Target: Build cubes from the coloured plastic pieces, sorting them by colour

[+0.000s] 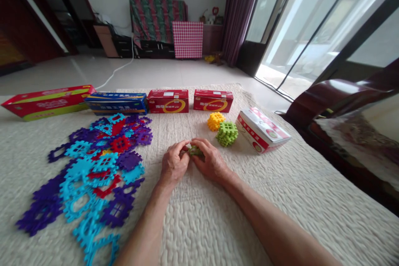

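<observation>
Both my hands meet at the middle of the quilted cover, closed around green toothed plastic building pieces (195,150). My left hand (175,161) has its thumb and fingers on the left side of them. Over the top and right side curls my right hand (211,160). Fingers hide much of the pieces, so I cannot tell how many there are. Just beyond my right hand stands a stack of green window-patterned pieces (227,134), with a stack of yellow pieces (216,121) behind it. To the left spreads a loose pile of purple, turquoise and red pieces (107,162).
A row of boxes lines the far edge of the cover (199,224): a long red-green box (50,102), a blue box (116,103) and two red boxes (168,101). At the right sits a white-and-red box (262,130), near a dark wooden armrest (311,99).
</observation>
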A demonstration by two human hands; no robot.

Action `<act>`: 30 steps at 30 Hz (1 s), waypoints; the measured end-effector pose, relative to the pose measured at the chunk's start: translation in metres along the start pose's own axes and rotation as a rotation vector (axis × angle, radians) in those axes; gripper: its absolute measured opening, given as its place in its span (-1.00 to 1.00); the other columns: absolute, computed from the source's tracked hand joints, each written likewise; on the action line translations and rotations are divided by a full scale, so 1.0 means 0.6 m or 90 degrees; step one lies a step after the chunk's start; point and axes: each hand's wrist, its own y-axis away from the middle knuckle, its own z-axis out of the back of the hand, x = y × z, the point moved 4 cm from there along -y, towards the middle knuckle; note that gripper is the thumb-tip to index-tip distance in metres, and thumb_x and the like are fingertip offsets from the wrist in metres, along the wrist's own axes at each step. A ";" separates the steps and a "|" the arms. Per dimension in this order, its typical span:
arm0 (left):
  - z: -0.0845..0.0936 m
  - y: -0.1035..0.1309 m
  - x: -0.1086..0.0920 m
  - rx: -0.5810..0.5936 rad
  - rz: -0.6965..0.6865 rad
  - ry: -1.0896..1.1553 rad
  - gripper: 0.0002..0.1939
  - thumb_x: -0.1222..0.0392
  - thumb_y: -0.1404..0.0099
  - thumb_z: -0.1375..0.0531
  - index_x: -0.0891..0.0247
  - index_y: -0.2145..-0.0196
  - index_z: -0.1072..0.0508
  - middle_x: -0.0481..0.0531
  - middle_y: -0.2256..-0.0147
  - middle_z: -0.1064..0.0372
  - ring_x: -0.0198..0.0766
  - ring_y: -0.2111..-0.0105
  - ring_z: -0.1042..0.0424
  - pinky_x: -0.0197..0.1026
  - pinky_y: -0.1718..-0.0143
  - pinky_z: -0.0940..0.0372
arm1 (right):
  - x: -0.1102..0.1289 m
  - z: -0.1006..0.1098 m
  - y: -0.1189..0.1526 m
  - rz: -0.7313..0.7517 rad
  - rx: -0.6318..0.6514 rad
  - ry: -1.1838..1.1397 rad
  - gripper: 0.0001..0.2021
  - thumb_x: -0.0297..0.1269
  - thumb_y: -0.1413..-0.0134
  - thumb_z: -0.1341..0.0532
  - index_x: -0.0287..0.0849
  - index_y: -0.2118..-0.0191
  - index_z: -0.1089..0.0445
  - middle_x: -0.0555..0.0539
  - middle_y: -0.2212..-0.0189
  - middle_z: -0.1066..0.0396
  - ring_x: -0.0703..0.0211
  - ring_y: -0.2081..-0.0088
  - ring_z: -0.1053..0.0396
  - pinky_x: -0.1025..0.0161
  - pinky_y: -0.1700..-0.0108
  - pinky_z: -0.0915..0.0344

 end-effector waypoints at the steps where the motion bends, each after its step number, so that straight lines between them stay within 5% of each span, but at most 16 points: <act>1: 0.000 -0.001 0.001 0.002 0.009 0.019 -0.64 0.35 -0.15 -0.11 0.22 0.10 -0.49 0.04 0.21 -0.51 -0.19 0.21 -0.46 -0.16 0.09 -0.34 | 0.000 0.000 0.000 -0.004 -0.004 -0.001 -0.57 -0.55 0.01 -0.17 -0.11 -0.01 -0.30 -0.12 0.03 -0.34 0.14 0.03 -0.36 0.20 -0.01 -0.32; 8: 0.002 0.000 0.011 -0.019 0.094 0.094 -0.66 0.26 -0.16 -0.13 0.25 0.10 -0.50 0.02 0.31 -0.51 -0.24 0.32 -0.48 -0.22 0.19 -0.37 | 0.011 -0.004 0.003 0.008 -0.003 0.047 -0.51 -0.59 0.03 -0.11 -0.12 -0.06 -0.24 -0.19 -0.07 -0.20 0.08 -0.10 -0.23 0.10 -0.11 -0.28; 14: 0.013 -0.002 0.006 -0.045 0.124 0.123 -0.67 0.11 -0.19 -0.14 0.29 0.14 -0.52 0.02 0.39 -0.52 -0.25 0.39 -0.49 -0.27 0.29 -0.36 | 0.022 -0.008 0.005 0.014 0.030 0.095 -0.53 -0.56 -0.01 -0.08 -0.15 -0.08 -0.22 -0.19 0.01 -0.22 0.08 -0.01 -0.26 0.10 -0.06 -0.32; 20: 0.020 -0.002 0.013 -0.097 0.181 0.178 -0.58 -0.05 -0.25 -0.10 0.30 0.11 -0.50 0.05 0.36 -0.54 -0.20 0.32 -0.50 -0.26 0.28 -0.36 | 0.034 0.003 0.002 -0.012 -0.026 0.104 -0.51 -0.54 0.04 -0.12 -0.13 -0.07 -0.22 -0.18 0.05 -0.24 0.06 0.00 -0.26 0.08 -0.05 -0.32; 30: 0.010 -0.001 0.022 -0.074 0.167 0.125 -0.65 0.04 -0.23 -0.11 0.27 0.15 -0.52 0.00 0.39 -0.53 -0.25 0.39 -0.48 -0.26 0.29 -0.33 | 0.011 0.130 -0.041 -0.044 -0.225 0.276 -0.55 -0.50 0.00 -0.10 -0.08 -0.06 -0.28 -0.17 0.02 -0.27 -0.03 0.01 -0.26 -0.07 -0.06 -0.26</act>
